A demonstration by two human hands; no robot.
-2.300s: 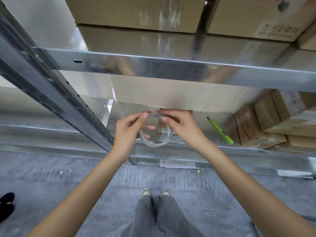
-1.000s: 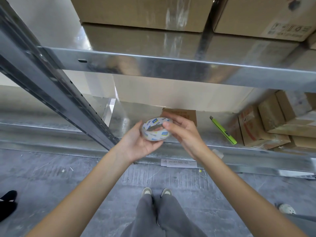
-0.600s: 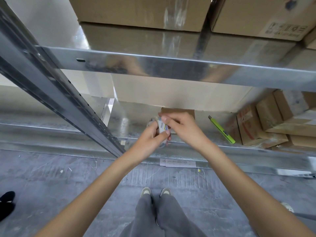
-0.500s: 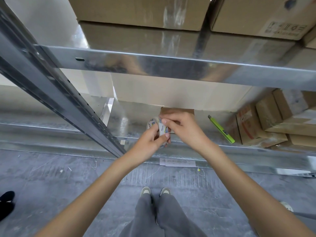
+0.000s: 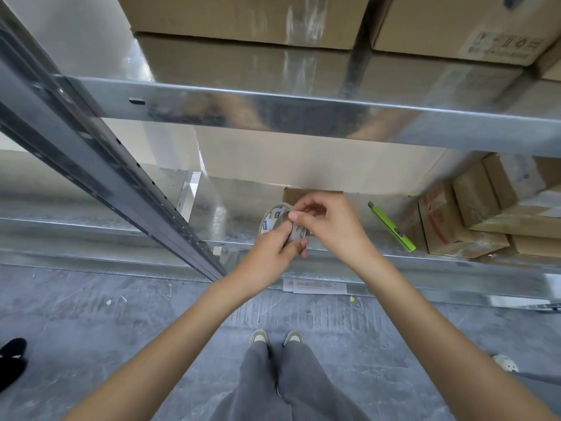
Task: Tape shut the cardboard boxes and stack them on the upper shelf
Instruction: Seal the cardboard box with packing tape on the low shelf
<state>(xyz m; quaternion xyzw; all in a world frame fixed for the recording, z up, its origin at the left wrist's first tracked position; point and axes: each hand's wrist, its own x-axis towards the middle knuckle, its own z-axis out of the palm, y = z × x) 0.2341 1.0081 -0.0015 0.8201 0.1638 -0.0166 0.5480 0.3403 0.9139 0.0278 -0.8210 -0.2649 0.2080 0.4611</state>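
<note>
A roll of clear tape [image 5: 271, 217] with a white and blue printed core is held on edge above the front lip of the lower shelf [image 5: 151, 235]. My left hand [image 5: 270, 256] grips the roll from below. My right hand [image 5: 331, 226] pinches at the roll's outer face with fingertips. A small cardboard box [image 5: 303, 193] lies on the lower shelf just behind my hands, mostly hidden. Two large cardboard boxes [image 5: 243, 16] stand on the upper shelf [image 5: 273, 110].
A green utility knife [image 5: 391, 226] lies on the lower shelf right of my hands. Several small cardboard boxes [image 5: 461, 220] are piled at the right end. A slanted metal upright [image 5: 91, 165] crosses at left. A black shoe [image 5: 12, 360] shows on the concrete floor.
The tape roll has turned from lying flat in my left palm to standing on edge. My right fingers have moved onto its outer face and both hands have shifted slightly toward the shelf.
</note>
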